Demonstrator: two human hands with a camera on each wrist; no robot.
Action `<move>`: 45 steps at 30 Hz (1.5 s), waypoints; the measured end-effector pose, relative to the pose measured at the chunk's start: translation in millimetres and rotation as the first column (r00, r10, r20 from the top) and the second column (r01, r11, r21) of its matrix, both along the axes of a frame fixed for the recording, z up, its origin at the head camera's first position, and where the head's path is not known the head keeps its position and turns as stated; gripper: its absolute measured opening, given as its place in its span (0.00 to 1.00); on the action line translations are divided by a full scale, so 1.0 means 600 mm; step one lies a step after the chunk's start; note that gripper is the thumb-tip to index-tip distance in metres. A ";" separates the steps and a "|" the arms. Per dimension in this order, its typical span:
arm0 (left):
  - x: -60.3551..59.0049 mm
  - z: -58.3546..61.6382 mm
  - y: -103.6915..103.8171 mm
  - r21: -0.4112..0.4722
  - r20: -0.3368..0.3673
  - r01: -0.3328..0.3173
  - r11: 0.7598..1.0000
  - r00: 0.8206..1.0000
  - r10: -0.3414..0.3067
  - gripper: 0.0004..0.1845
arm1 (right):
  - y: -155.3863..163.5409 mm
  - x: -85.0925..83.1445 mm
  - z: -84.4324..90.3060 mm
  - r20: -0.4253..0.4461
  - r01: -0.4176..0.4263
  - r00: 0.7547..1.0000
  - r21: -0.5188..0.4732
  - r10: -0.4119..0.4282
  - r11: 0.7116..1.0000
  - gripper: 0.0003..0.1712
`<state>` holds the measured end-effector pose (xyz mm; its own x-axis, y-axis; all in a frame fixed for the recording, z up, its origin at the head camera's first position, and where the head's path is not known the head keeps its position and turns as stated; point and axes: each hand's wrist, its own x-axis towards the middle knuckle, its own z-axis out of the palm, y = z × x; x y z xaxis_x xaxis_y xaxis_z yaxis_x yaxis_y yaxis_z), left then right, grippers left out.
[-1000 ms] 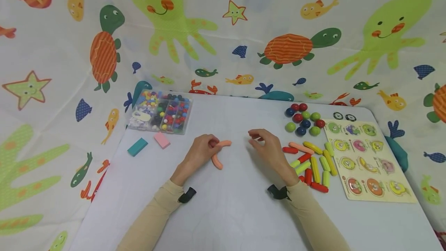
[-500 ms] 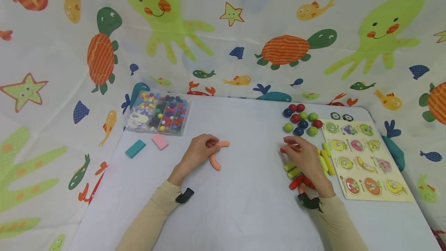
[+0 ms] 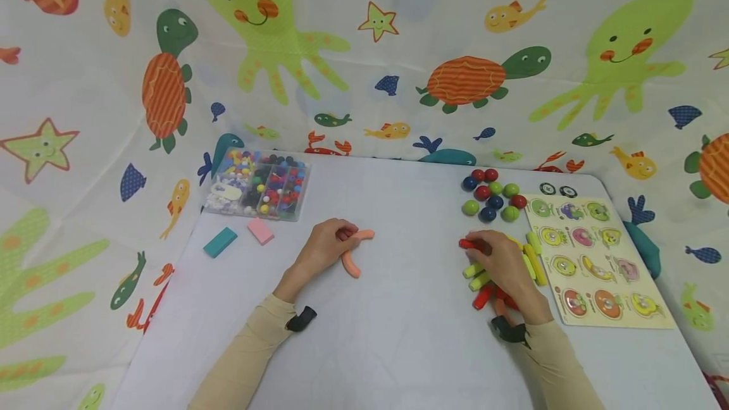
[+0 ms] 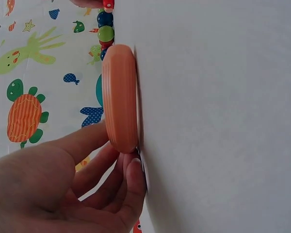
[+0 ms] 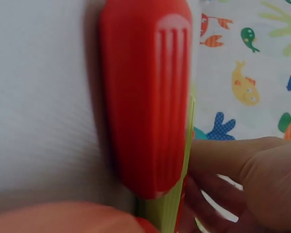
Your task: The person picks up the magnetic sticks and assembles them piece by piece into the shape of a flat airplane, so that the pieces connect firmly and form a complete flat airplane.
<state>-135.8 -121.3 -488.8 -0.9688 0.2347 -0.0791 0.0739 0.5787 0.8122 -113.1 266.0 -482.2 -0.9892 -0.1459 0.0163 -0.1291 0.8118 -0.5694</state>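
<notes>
My left hand [image 3: 327,247] pinches the near end of a curved orange rod [image 3: 366,234] on the white table. A second orange curved rod [image 3: 350,264] extends from under the fingers; where the two meet is hidden. The left wrist view shows the ribbed orange rod [image 4: 120,97] between thumb and fingertips. Over the rod pile, my right hand [image 3: 504,264] holds a short red rod [image 3: 467,243] between thumb and fingers. Green rods [image 3: 474,271] and yellow rods [image 3: 533,255] lie partly under that hand. Another red rod [image 5: 145,97] fills the right wrist view.
Behind the right hand sit several red, blue and green balls [image 3: 488,214]. A fruit puzzle board [image 3: 598,264] lies at the right, two black-rimmed discs [image 3: 548,188] beyond it. At the left are a bead box [image 3: 259,185], a teal block [image 3: 220,242] and a pink block [image 3: 261,231].
My right hand has moved right from the table's middle to the rod pile, then lowered, its fingers closing on the red rod. My left hand stays on the orange rods.
</notes>
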 end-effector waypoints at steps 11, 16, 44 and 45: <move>-0.006 0.000 -0.004 -0.015 -0.012 0.004 1.000 1.000 -0.004 0.12 | -0.012 -0.015 0.011 -0.034 -0.025 0.999 0.050 0.026 0.998 0.22; -0.007 0.000 -0.005 -0.030 -0.033 0.007 1.000 0.999 -0.008 0.12 | -0.029 -0.022 0.033 -0.093 -0.052 0.994 0.007 0.052 0.999 0.20; 0.000 0.001 0.000 0.000 -0.033 -0.008 1.000 0.999 0.008 0.11 | -0.234 -0.057 0.007 -0.102 -0.317 0.946 -0.097 0.307 0.944 0.16; 0.000 0.000 0.000 0.002 -0.031 -0.007 1.000 0.999 0.007 0.11 | -0.235 -0.056 0.005 -0.103 -0.319 0.945 -0.091 0.310 0.943 0.16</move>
<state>-135.7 -121.2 -489.0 -0.9724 0.2281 -0.0485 0.0951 0.5780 0.8105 -146.8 124.8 -479.1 -0.8873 -0.4421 0.1313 -0.4205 0.6584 -0.6243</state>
